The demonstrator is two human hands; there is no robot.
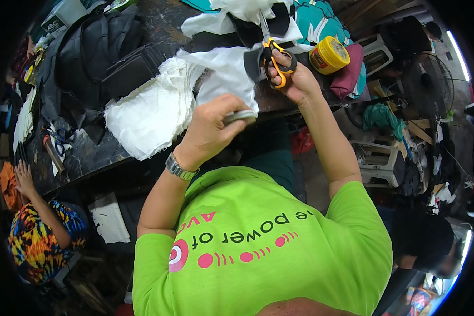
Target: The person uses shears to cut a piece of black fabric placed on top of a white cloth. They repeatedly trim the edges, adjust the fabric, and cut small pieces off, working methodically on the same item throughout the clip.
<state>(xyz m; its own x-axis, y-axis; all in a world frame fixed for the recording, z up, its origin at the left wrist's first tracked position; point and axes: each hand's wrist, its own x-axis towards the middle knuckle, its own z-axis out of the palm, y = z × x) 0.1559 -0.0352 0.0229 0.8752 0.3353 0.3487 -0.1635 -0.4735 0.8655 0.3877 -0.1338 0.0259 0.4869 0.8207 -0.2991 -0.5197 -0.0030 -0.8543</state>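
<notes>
My right hand (297,81) is closed around the handles of a pair of scissors (277,52) with yellow and black grips. Their blades point away from me, toward the far side of the table, over white and black fabric. Nearer me, my left hand (216,126) pinches the near edge of a thin white cloth (224,79), where a greyish folded end shows between thumb and fingers. A dark strip (253,64) lies by the cloth beside the scissors. Left of that cloth sits a stack of frayed white fabric pieces (145,118).
Black bags (92,58) and dark panels crowd the left of the black table (92,158). A yellow tub (329,55) and a maroon bundle (348,71) stand at its right. Beyond are a fan (429,84) and plastic stools (376,163). A co-worker's hand (25,179) rests at far left.
</notes>
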